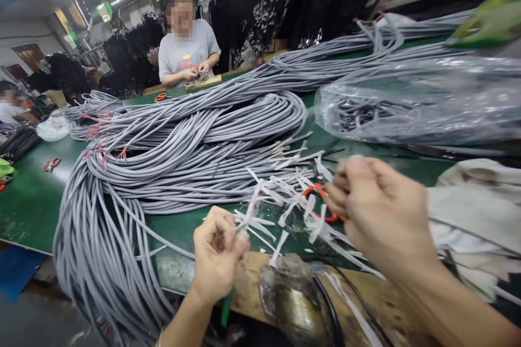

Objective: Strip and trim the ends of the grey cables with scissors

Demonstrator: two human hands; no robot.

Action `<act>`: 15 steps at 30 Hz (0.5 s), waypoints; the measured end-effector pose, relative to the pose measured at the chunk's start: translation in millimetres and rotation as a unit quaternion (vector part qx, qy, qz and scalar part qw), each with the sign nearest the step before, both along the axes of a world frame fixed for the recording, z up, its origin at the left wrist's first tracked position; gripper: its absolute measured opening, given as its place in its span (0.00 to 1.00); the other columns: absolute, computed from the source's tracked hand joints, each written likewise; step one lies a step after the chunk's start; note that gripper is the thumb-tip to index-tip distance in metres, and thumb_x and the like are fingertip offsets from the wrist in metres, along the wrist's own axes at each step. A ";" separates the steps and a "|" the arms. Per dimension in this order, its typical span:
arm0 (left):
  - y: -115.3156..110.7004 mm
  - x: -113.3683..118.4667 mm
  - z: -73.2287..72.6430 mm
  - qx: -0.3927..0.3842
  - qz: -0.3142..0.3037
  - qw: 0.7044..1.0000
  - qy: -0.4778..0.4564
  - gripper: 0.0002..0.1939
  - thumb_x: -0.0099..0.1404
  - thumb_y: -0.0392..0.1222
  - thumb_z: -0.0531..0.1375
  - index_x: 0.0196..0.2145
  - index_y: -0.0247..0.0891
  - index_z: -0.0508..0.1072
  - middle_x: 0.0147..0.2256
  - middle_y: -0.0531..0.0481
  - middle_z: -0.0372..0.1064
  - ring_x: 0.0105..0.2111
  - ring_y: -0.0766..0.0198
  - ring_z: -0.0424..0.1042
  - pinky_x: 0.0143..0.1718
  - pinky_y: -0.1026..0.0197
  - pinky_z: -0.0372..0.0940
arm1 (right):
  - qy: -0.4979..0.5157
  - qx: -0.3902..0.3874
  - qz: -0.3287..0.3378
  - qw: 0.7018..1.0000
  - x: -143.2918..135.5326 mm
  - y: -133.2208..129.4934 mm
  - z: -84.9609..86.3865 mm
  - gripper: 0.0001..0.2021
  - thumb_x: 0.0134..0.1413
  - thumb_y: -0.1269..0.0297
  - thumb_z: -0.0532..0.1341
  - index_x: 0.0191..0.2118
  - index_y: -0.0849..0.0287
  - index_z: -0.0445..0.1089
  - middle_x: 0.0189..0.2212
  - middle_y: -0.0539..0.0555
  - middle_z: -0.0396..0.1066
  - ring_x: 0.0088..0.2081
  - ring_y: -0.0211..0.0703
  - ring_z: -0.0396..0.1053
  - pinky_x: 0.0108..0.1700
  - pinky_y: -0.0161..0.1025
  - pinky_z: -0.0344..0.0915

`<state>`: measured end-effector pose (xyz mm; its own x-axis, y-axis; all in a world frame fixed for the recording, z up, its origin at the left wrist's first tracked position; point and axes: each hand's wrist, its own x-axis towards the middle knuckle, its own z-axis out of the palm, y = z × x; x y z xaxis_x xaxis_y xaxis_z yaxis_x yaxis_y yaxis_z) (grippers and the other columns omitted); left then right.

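My left hand (220, 252) is closed on the end of a grey cable (173, 246), and a whitish strip (254, 203) rises from its fingertips. My right hand (376, 206) is closed at the right, raised above the table; whether anything is between its fingers is too blurred to tell. Beside and partly behind it lie scissors with orange handles (313, 192). White strips (285, 211) are scattered between the hands. Large looped bundles of grey cable (195, 146) cover the middle and left of the green table (28, 206).
A wooden board (248, 287) with a lumpy metal device (299, 303) sits at the front edge. Clear plastic bags (431, 103) and white cloth (468, 206) lie right. Another person (185, 49) works across the table. Orange-handled scissors (51, 164) lie left.
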<state>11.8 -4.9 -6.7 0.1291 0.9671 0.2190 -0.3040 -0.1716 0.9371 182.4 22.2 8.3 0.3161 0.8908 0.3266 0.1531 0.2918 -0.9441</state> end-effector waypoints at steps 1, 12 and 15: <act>0.1 -0.1 1.3 -0.007 0.002 1.000 -0.005 0.28 0.55 0.51 0.64 0.17 0.36 0.49 0.26 0.57 0.49 0.17 0.78 0.55 0.16 0.70 0.54 | 0.067 -0.058 0.055 0.995 -2.9 0.4 -0.4 0.18 0.52 0.45 0.58 0.26 0.54 0.54 0.17 0.42 0.49 0.14 0.28 0.45 0.16 0.32 0.43; -0.1 0.0 1.8 -0.013 -0.010 0.999 -0.031 0.28 0.54 0.48 0.66 0.17 0.37 0.47 0.25 0.57 0.50 0.17 0.78 0.55 0.17 0.70 0.55 | 0.157 -0.146 0.246 0.945 -24.6 -2.2 -17.7 0.28 0.36 0.51 0.70 0.42 0.57 0.63 0.21 0.42 0.60 0.14 0.23 0.41 0.14 0.30 0.38; 0.4 0.5 2.1 -0.033 0.008 0.998 -0.054 0.29 0.51 0.47 0.67 0.17 0.37 0.47 0.25 0.58 0.49 0.16 0.79 0.51 0.16 0.70 0.52 | 0.182 -0.149 0.295 0.926 -22.7 -7.2 -12.3 0.27 0.39 0.47 0.67 0.42 0.57 0.63 0.21 0.41 0.56 0.14 0.24 0.39 0.14 0.31 0.37</act>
